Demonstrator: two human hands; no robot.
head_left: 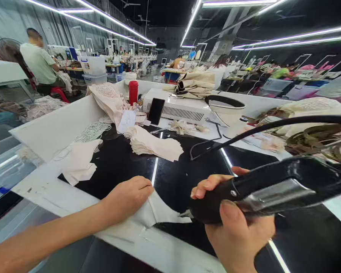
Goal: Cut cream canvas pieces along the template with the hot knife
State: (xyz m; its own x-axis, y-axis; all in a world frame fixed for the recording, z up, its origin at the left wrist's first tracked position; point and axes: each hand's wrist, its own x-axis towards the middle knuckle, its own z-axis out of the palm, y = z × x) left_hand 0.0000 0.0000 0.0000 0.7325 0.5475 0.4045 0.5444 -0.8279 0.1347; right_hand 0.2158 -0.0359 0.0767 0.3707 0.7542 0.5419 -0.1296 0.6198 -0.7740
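My left hand (130, 197) is closed at the near edge of the black table surface, its curled fingers on a cream fabric piece (161, 207). My right hand (238, 231) is wrapped round a black corded hand tool (261, 189) whose exact kind I cannot tell. The tool's thin metal tip (185, 214) is at the fabric's right corner. A stack of cut cream fabric pieces (155, 144) lies beyond my hands. Further fabric pieces (81, 161) rest to the left, beside a tangle of pale green cord (93, 132).
A phone (156, 111) leans on a white vented box (179, 108), near a red bottle (133, 93). The tool's black cable (272, 124) arches across the right side. Low white walls (53, 129) edge the table. A seated person (39, 60) is at the far left.
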